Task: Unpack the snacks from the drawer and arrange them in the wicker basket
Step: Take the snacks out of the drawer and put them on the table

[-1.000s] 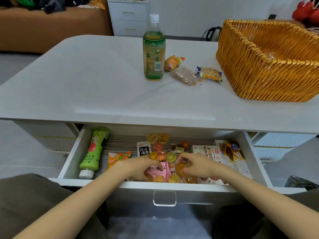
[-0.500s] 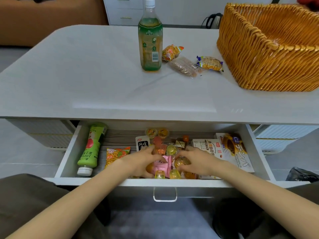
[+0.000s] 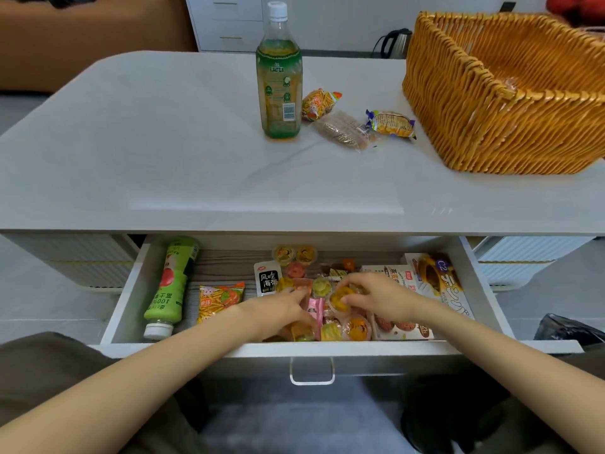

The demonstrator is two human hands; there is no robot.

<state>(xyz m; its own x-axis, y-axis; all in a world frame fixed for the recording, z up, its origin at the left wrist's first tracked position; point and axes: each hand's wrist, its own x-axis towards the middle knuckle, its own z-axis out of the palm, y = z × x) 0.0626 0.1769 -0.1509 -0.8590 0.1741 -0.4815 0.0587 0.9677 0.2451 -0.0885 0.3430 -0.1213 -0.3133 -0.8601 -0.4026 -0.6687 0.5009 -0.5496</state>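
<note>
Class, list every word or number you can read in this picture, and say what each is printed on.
"风吃海带": white packet in the drawer.
"C2": snack box at the drawer's right end.
"100": lying green bottle, upside down.
"燕麦": white biscuit box.
Label on the standing bottle and the snack wrappers on the table: too small to read.

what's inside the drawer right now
A green bottle lying on its side, an orange snack packet, a white packet, loose jelly cups and two boxes at the right. The left hand and right hand cover the middle of the pile, hiding whatever lies beneath.
</note>
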